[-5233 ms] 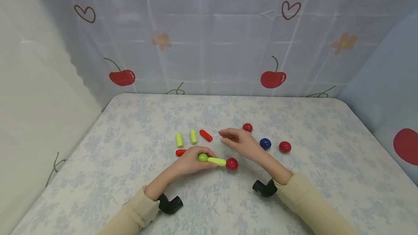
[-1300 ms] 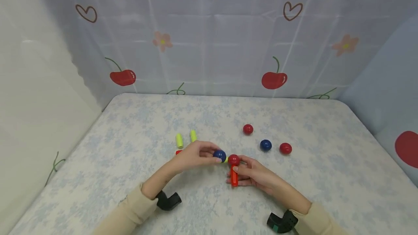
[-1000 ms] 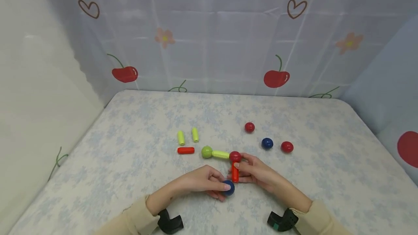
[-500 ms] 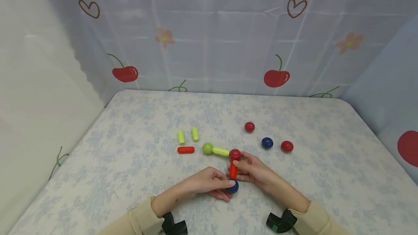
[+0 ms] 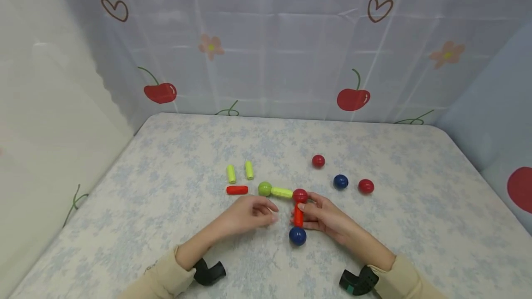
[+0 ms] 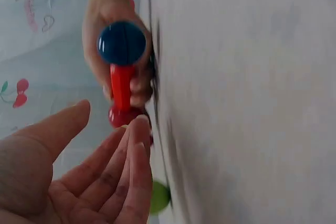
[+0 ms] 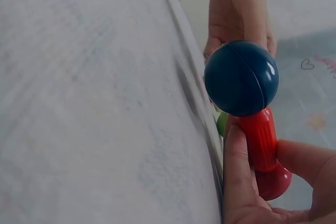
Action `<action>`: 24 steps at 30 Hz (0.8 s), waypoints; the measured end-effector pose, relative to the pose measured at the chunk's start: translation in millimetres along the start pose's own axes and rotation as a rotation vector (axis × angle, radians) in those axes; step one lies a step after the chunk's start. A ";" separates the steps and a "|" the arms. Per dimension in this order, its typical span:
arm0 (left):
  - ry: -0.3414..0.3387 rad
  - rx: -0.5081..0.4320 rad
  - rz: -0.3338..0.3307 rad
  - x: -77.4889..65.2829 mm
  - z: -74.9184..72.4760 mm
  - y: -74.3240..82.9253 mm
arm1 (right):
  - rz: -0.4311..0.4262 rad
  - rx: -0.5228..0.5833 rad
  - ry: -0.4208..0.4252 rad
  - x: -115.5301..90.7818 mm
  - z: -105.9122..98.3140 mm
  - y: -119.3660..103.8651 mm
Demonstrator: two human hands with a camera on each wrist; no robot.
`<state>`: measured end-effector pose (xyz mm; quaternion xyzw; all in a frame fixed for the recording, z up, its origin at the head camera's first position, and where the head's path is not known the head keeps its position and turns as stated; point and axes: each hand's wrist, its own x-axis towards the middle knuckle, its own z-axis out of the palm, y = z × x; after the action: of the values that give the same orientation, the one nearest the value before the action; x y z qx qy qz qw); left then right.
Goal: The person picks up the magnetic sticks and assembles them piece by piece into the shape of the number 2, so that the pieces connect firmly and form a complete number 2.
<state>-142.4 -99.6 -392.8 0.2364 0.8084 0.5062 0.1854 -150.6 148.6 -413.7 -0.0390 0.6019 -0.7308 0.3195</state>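
Note:
My right hand (image 5: 326, 216) pinches a red rod (image 5: 298, 215) between thumb and fingers. That rod joins a red ball (image 5: 299, 195) at its far end and a blue ball (image 5: 297, 236) at its near end. From the red ball a yellow-green rod (image 5: 282, 193) runs left to a green ball (image 5: 264, 188). My left hand (image 5: 245, 216) is apart from the joined pieces, just left of the red rod, its fingers relaxed with nothing in them. In the left wrist view the blue ball (image 6: 122, 43) stands beyond those fingers; the right wrist view shows the red rod (image 7: 258, 140) gripped close up.
Two yellow-green rods (image 5: 231, 174) and a loose red rod (image 5: 237, 190) lie left of the joined pieces. To the right rest two red balls (image 5: 366, 186) and another blue ball (image 5: 341, 182). A patterned cloth covers the table (image 5: 187, 151), with curtains behind.
The left hand brought a blue ball to the near end of the red rod, let go, and moved away up-left. Earlier, the red rod came to the red ball; the right hand still holds it.

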 end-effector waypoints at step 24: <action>0.263 0.749 -0.027 -5.5 -61.4 -31.0 | 0.032 0.017 0.014 1.4 -3.0 -4.4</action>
<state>-177.0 -159.3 -394.9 0.2101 0.9570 0.1997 -0.0120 -154.9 150.7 -411.0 -0.0216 0.5983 -0.7310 0.3274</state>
